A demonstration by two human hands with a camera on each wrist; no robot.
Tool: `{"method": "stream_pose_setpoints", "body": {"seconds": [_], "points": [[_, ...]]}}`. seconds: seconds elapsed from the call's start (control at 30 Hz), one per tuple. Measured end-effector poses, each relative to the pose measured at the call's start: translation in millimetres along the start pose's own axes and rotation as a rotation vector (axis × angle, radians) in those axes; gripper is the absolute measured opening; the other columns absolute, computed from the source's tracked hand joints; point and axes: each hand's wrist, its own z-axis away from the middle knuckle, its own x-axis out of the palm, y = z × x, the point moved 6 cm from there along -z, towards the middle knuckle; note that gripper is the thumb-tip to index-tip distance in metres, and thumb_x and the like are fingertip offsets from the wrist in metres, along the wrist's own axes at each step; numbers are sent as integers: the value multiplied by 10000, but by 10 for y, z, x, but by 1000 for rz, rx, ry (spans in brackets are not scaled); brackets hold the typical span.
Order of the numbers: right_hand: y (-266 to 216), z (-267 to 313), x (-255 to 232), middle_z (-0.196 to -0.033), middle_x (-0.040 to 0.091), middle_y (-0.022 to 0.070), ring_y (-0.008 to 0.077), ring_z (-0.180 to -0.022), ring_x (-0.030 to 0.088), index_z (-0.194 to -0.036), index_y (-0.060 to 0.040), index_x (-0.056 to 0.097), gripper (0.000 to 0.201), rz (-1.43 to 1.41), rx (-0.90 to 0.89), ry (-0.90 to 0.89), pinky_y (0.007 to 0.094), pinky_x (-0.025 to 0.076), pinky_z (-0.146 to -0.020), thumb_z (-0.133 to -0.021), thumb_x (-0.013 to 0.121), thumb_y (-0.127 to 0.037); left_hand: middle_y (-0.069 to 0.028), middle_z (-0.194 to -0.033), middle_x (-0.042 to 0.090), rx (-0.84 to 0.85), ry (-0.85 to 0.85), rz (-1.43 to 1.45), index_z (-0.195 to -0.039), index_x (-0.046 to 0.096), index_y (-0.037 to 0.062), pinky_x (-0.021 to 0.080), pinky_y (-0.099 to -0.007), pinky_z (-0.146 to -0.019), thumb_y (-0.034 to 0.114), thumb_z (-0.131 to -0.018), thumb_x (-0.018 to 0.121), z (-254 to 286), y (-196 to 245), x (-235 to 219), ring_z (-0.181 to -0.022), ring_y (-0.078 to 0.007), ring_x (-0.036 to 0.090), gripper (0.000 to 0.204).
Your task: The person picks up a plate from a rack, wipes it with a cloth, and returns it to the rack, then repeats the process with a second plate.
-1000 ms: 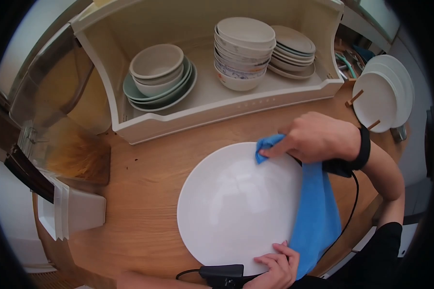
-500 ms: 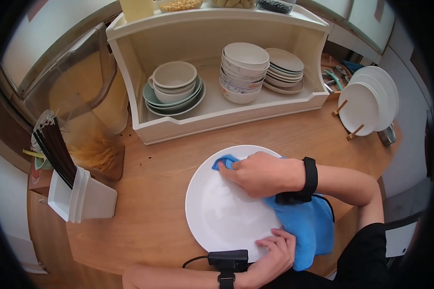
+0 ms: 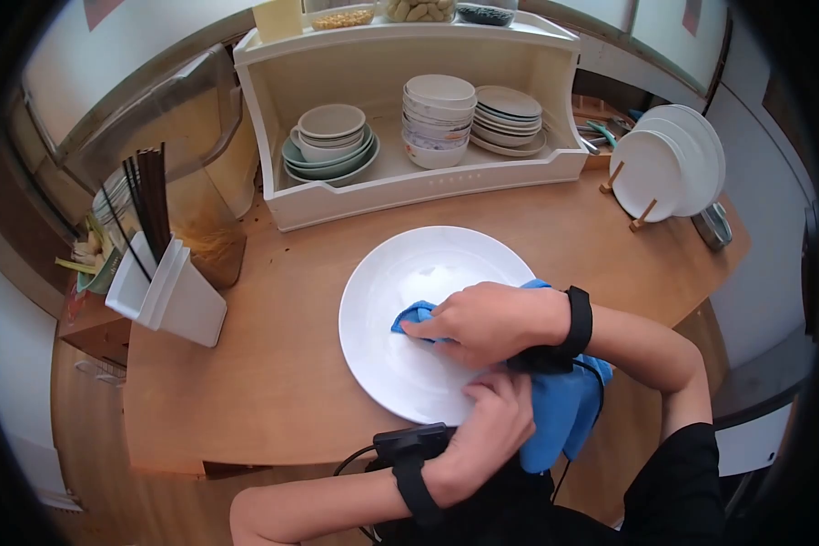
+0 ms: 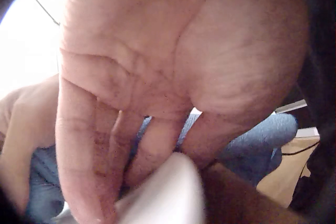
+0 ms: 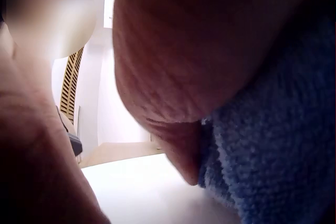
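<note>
A large white plate (image 3: 396, 268) lies at the near side of the wooden table. My right hand (image 3: 500, 318) pinches a bunched part of a blue cloth (image 3: 555, 409) and presses it on the plate's inner surface around the middle. The rest of the cloth hangs below that wrist, past the plate's near right side. At the near rim, my left hand (image 3: 491, 423) holds the plate, close under the right hand. In the left wrist view, its fingers and thumb lie on either side of the plate's edge (image 4: 170, 192). The cloth's fuzzy weave (image 5: 283, 129) fills the right wrist view's right side.
Behind the plate stands a cream shelf (image 3: 428, 193) with stacked bowls (image 3: 437, 123) and small plates (image 3: 510, 118). White plates stand in a rack (image 3: 646, 173) at right. On the left are a white holder (image 3: 187, 300) with chopsticks and a clear bin (image 3: 214, 246).
My right hand has swept the cloth from the plate's far right rim leftward, then nearer to the middle. My left hand stays at the near rim. The head view has shifted.
</note>
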Motion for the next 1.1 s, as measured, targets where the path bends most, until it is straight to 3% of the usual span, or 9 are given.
{"method": "stream_pose_setpoints", "body": {"seconds": [0.17, 0.23, 0.3, 0.4, 0.6, 0.63, 0.73, 0.9, 1.1], "points": [[-114, 359, 46, -1122, 648, 208, 375, -1017, 672, -1248, -30, 676, 366, 114, 92, 171, 462, 558, -836, -928, 602, -192, -155, -922, 576, -142, 2, 93, -1064, 682, -84, 494, -340, -669, 142, -851, 615, 249, -20, -8, -832, -282, 587, 319], [-100, 496, 99, -1149, 606, 190, 359, -1060, 637, -1276, -28, 655, 389, 177, 101, 217, 444, 549, -834, -923, 622, -188, -159, -902, 561, -293, 52, 176, -1116, 660, -97, 497, -345, -701, 162, -892, 624, 380, -54, -38, -830, -285, 583, 345], [-69, 624, 160, -1175, 565, 172, 342, -1103, 601, -1303, -25, 635, 417, 229, 120, 260, 427, 541, -832, -917, 642, -183, -186, -963, 595, -322, 57, 213, -1189, 627, -118, 517, -368, -794, 191, -925, 644, 462, -1, -2, -897, -309, 612, 407], [-101, 759, 248, -1208, 575, 157, 315, -1148, 576, -1250, -29, 669, 377, 268, 89, 310, 427, 515, -881, -901, 647, -171, -232, -1179, 641, -422, 220, 223, -1208, 624, -112, 513, -421, -961, 190, -917, 692, 545, 52, 51, -1116, -359, 625, 425], [-97, 910, 343, -1354, 579, 143, 319, -1210, 566, -1213, -16, 690, 375, 304, 6, 421, 445, 477, -925, -864, 622, -137, -243, -1278, 612, -500, 233, 222, -1289, 588, -86, 459, -473, -1055, 187, -925, 683, 589, 144, 153, -1218, -384, 584, 465], [-58, 914, 315, -1354, 579, 143, 319, -1210, 566, -1213, -16, 690, 375, 301, 1, 417, 445, 477, -925, -864, 622, -137, -243, -1278, 612, -505, 229, 224, -1289, 588, -86, 459, -473, -1055, 187, -925, 683, 599, 152, 154, -1218, -384, 584, 465], [82, 813, 231, -1356, 574, 143, 323, -1217, 563, -1241, -23, 671, 390, 319, 0, 391, 445, 487, -942, -868, 616, -121, -229, -1434, 497, -496, 126, 241, -1433, 453, -41, 304, -504, -1174, 343, -898, 717, 657, 215, 292, -1369, -381, 459, 709], [463, 362, 7, -1270, 578, 175, 344, -1190, 580, -1283, -47, 648, 391, 291, 61, 329, 423, 534, -940, -901, 585, -99, -227, -1423, 496, -492, 216, 303, -1436, 434, -15, 289, -496, -1163, 425, -861, 746, 702, 224, 425, -1348, -383, 471, 788], [581, -132, -263, -1133, 598, 198, 358, -999, 644, -1093, 10, 704, 211, 243, 46, 362, 422, 547, -842, -969, 579, -107, -164, -1345, 560, -475, 231, 163, -1371, 513, 28, 334, -431, -1126, 418, -895, 695, 686, 229, 424, -1300, -304, 528, 642]]}}
